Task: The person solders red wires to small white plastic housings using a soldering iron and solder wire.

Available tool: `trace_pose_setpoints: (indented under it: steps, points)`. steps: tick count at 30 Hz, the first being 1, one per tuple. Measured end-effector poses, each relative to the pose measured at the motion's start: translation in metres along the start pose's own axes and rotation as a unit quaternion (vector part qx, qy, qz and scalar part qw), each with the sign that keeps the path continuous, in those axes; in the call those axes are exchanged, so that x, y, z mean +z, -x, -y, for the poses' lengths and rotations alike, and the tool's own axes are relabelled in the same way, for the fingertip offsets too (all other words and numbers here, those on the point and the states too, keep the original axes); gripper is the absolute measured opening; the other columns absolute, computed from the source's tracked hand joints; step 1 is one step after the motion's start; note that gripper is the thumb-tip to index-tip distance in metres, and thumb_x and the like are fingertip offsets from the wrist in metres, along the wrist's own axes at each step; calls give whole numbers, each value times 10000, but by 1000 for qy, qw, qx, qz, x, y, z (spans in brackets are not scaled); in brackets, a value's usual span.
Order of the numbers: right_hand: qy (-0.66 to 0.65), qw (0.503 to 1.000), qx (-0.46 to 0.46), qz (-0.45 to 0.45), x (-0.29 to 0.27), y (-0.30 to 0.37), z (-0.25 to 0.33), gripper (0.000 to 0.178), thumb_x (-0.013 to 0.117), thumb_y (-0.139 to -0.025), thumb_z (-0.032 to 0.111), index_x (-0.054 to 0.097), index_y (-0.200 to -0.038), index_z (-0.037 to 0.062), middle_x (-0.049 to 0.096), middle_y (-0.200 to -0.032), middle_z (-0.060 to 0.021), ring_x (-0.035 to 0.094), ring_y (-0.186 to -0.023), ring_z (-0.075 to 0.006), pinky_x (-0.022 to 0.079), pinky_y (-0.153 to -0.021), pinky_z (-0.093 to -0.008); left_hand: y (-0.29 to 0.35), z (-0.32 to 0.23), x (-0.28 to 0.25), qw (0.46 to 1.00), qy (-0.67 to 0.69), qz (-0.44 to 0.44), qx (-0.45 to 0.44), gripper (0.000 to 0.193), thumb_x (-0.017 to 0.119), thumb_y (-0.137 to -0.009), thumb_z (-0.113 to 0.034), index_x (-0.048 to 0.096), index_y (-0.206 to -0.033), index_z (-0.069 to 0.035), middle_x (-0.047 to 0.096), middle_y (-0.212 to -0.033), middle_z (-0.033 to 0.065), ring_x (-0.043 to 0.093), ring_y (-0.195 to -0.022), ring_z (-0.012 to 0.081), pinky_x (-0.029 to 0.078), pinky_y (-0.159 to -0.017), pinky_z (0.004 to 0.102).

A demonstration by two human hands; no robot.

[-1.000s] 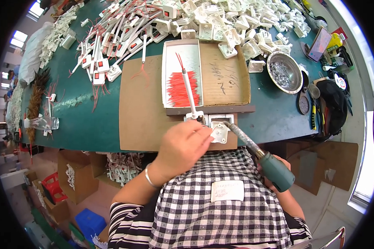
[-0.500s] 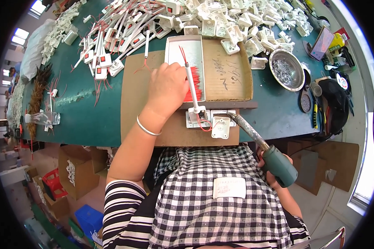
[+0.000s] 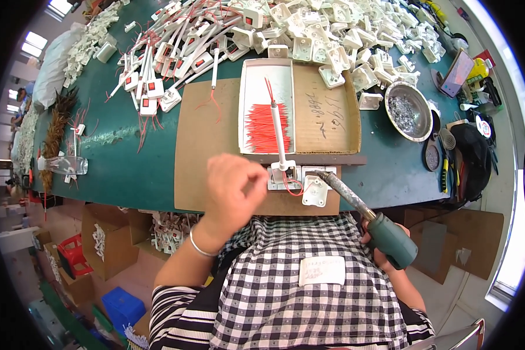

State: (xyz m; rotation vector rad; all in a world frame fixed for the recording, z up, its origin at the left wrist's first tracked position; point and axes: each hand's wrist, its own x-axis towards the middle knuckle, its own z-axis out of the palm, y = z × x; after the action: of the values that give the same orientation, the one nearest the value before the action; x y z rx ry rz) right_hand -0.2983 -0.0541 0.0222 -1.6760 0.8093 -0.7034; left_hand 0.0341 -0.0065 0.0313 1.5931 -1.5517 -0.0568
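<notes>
My right hand [image 3: 384, 258] is wrapped round the green handle of a soldering iron [image 3: 392, 239]. The iron's metal barrel slants up and left, its tip by a white square plastic cover [image 3: 315, 193]. Left of that, a white switch housing [image 3: 283, 171] sits on a small holder, with a white tube [image 3: 279, 137] rising from it and red wires out of the top. A red wire loops from the housing toward the cover. My left hand [image 3: 234, 189], wearing a bangle, is just left of the housing, thumb and fingers pinched. Whatever they hold is too small to make out.
A cardboard tray [image 3: 326, 111] holds a pile of short red wires [image 3: 266, 128]. Beyond it lie heaps of white plastic covers [image 3: 332, 35] and tubed switches with red wires [image 3: 175, 55]. A metal bowl [image 3: 408, 112] of scraps stands at right, near pliers [image 3: 444, 172].
My left hand has come from the wire tray back toward me, down beside the switch housing. The soldering iron stays nearly where it was, and the whole view has shifted slightly.
</notes>
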Motion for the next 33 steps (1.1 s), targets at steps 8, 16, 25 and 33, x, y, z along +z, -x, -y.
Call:
trace_pose_setpoints:
  steps: [8, 16, 25, 33]
  points:
    - [65, 996, -38, 49, 4, -9, 2, 268, 614, -786, 201, 632, -913, -34, 658, -772, -96, 644, -670, -180, 512, -642, -274, 16, -17, 24, 999, -30, 29, -1, 181, 678, -630, 3, 562, -721, -101, 492, -622, 6, 508, -648, 220, 370, -686, 355]
    - [57, 993, -10, 99, 3, -14, 5, 284, 626, -800, 244, 630, -892, -24, 632, -748, -81, 636, -677, -161, 508, -636, -262, 16, -14, 30, 999, -34, 32, -5, 179, 678, -635, 0, 548, -708, -99, 490, -620, 6, 500, -633, 214, 373, -687, 360]
    - [21, 999, -5, 31, 11, 3, -18, 255, 564, -783, 16, 567, -1032, -39, 644, -801, -82, 636, -666, -159, 506, -686, -293, 14, -14, 30, 998, -31, 49, -16, 162, 672, -652, -11, 549, -701, -104, 504, -626, -2, 504, -633, 204, 376, -703, 350]
    - [-77, 996, 24, 27, 9, 2, -23, 400, 514, -826, -6, 421, -1212, -53, 636, -895, -125, 631, -697, -155, 520, -694, -299, 11, -14, 30, 997, -32, 66, -18, 159, 667, -655, -16, 547, -705, -107, 507, -631, -3, 501, -639, 199, 371, -713, 346]
